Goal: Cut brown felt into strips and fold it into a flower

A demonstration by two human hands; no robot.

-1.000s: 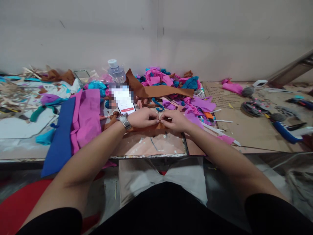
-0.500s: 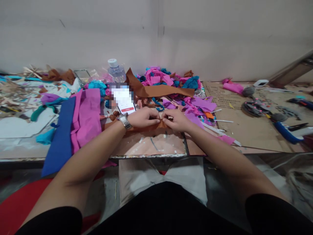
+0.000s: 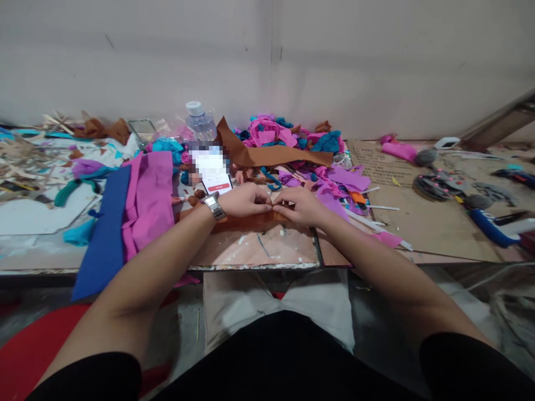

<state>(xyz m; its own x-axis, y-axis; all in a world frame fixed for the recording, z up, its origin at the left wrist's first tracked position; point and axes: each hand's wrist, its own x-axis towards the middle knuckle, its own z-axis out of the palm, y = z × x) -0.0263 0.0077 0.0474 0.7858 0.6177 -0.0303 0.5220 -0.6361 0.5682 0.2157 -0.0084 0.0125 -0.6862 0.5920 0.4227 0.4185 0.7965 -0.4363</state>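
My left hand (image 3: 247, 200), with a metal watch at its wrist, pinches a strip of brown crepe paper (image 3: 246, 219) low over the table's front part. Right beside it, my right hand (image 3: 300, 206) grips the same strip between thumb and fingers. The fingertips of both hands meet, and the exact fold between them is too small to make out. Behind the hands, a longer brown crepe paper piece (image 3: 276, 156) lies across a heap of pink, purple and blue scraps (image 3: 271, 132). A lit phone (image 3: 215, 172) leans just beyond my left hand.
Pink sheets (image 3: 152, 195) and a blue sheet (image 3: 102, 223) lie to the left, the blue one hanging over the table edge. A plastic bottle (image 3: 199, 122) stands behind the phone. Cardboard (image 3: 401, 211) with a dark round pincushion-like object (image 3: 434, 184) and a blue-handled tool (image 3: 491, 227) is at right.
My right hand has shifted slightly left, and its fingertips now press close against those of my left hand on the brown paper. My left hand has barely moved.
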